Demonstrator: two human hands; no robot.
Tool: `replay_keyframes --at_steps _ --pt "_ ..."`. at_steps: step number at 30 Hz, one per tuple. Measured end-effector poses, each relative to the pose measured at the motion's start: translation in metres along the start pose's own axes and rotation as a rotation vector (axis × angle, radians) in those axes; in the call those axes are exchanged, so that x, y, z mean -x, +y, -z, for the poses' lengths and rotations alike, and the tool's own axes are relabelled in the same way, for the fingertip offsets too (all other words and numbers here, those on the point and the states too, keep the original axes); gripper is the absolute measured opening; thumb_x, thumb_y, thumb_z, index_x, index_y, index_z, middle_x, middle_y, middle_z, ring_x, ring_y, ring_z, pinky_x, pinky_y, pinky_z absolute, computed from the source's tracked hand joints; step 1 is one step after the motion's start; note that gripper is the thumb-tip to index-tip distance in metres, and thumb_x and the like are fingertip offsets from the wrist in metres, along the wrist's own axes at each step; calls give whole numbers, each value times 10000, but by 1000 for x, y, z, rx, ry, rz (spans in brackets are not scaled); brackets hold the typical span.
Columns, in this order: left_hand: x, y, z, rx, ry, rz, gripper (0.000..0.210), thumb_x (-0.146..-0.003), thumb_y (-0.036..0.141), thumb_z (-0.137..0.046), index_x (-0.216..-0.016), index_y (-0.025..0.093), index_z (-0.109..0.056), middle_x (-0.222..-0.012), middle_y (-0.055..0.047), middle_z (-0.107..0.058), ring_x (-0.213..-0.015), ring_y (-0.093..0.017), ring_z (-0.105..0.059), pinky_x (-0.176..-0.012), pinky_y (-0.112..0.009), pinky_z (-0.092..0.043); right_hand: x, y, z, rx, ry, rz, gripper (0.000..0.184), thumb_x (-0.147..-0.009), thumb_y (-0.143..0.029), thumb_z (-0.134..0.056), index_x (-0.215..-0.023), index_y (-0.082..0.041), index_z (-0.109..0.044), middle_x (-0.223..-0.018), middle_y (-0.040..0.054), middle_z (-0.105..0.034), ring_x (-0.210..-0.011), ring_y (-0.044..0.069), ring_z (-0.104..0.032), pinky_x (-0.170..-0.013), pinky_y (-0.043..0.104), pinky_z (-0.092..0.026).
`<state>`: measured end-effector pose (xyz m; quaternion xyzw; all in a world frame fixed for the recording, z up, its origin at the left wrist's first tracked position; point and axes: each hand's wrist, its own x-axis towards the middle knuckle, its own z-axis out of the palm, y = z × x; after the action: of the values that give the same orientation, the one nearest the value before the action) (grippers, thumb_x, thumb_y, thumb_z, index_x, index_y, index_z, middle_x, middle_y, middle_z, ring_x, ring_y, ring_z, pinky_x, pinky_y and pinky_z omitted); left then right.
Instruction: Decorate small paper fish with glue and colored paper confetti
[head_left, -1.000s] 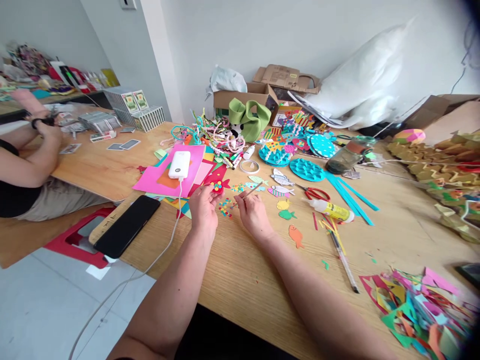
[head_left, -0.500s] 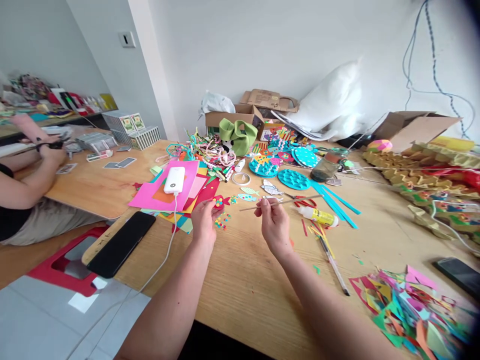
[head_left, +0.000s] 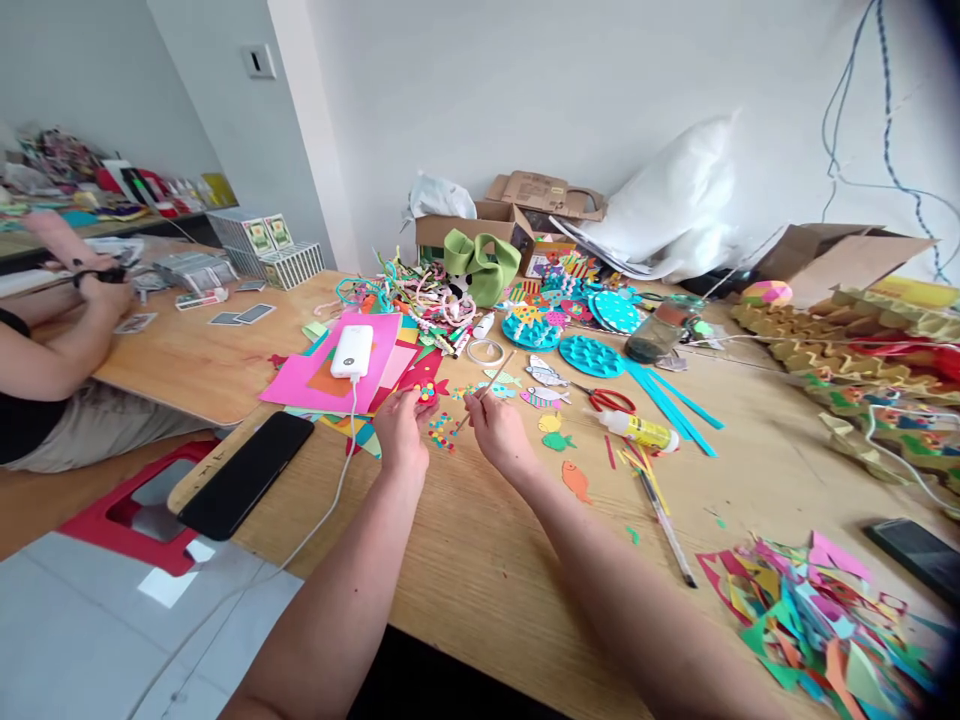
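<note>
Between the fingers of my left hand [head_left: 403,432] is a red paper fish [head_left: 430,391] with coloured dots on it. My right hand [head_left: 495,430] pinches a thin stick [head_left: 505,369], its lower tip down by the small paper dots [head_left: 442,432] on the table. Several cut paper fish lie to the right of that hand, among them an orange fish [head_left: 575,481], a green fish [head_left: 558,441] and a striped fish [head_left: 545,396]. Red-handled scissors [head_left: 611,400] and a yellow glue bottle [head_left: 641,432] rest farther right.
A white power bank [head_left: 352,352] sits on pink paper [head_left: 300,378], its cable trailing off the table edge. A black phone [head_left: 246,475] lies at the left edge. Paper scraps [head_left: 832,620] are piled at right. Another person's arm [head_left: 67,335] is at the far left.
My right hand has moved left and down with the stick, bringing its tip to the paper dots and uncovering the fish on its right. My left hand still holds the red fish.
</note>
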<state>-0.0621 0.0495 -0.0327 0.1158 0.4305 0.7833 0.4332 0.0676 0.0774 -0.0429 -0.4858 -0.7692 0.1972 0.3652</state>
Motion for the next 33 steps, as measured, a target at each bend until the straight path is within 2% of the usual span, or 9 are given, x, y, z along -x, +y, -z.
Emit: replay_keyframes --at_steps 8,12,14,17,21,25,29,33 --pt "0 1 1 16 8 0 229 -546 257 -743 -683 166 -583 -629 16 -648 -599 -151 -651 -715 -339 -556 -1 1 -6 114 -37 -1 311 -970 -321 -407 -668 -251 -393 -604 19 -580 -589 185 -571 -621 272 -355" --pt "-1 1 1 12 13 -2 250 -541 265 -740 -705 163 -582 -626 21 -646 -603 -151 -651 -725 -343 -556 2 -1 -11 155 -16 89 254 -967 -286 -396 -721 -238 -441 -660 40 -623 -635 198 -594 -680 298 -376" --pt "-2 0 1 7 15 -4 252 -543 271 -733 -708 163 -576 -624 23 -646 -599 -151 -651 -725 -346 -557 3 -1 -13 140 3 102 253 -965 -296 -387 -727 -236 -447 -667 44 -629 -654 201 -601 -694 305 -387" --pt "-4 -1 2 -3 22 -5 250 -547 273 -723 -712 164 -570 -638 24 -655 -599 -146 -652 -726 -342 -557 4 2 -10 18 41 37 299 -968 -356 -362 -705 -238 -442 -661 44 -627 -644 193 -604 -663 299 -409" --pt "-3 -3 2 -28 2 9 259 -543 273 -725 -722 165 -573 -630 32 -651 -597 -142 -653 -712 -326 -560 10 5 10 -185 160 -59 389 -963 -483 -363 -694 -229 -481 -636 30 -617 -583 167 -585 -582 280 -424" --pt "5 -10 -2 -83 -87 58 246 -540 277 -735 -702 155 -595 -651 8 -672 -593 -145 -658 -666 -303 -556 26 -1 38 -248 346 -79 398 -957 -521 -403 -735 -214 -524 -585 0 -586 -541 149 -558 -544 268 -417" --pt "22 -24 -6 -171 -216 134 282 -523 289 -776 -708 125 -640 -671 -49 -703 -578 -158 -655 -622 -305 -553 50 -4 55 -225 548 -26 295 -985 -412 -417 -816 -209 -547 -620 -7 -595 -568 144 -565 -569 272 -425" --pt "40 -36 -8 -255 -319 167 281 -542 309 -794 -703 123 -658 -687 -53 -710 -574 -144 -644 -612 -288 -541 68 1 54 -123 608 122 172 -983 -272 -448 -854 -219 -548 -677 0 -618 -637 156 -577 -640 303 -429"
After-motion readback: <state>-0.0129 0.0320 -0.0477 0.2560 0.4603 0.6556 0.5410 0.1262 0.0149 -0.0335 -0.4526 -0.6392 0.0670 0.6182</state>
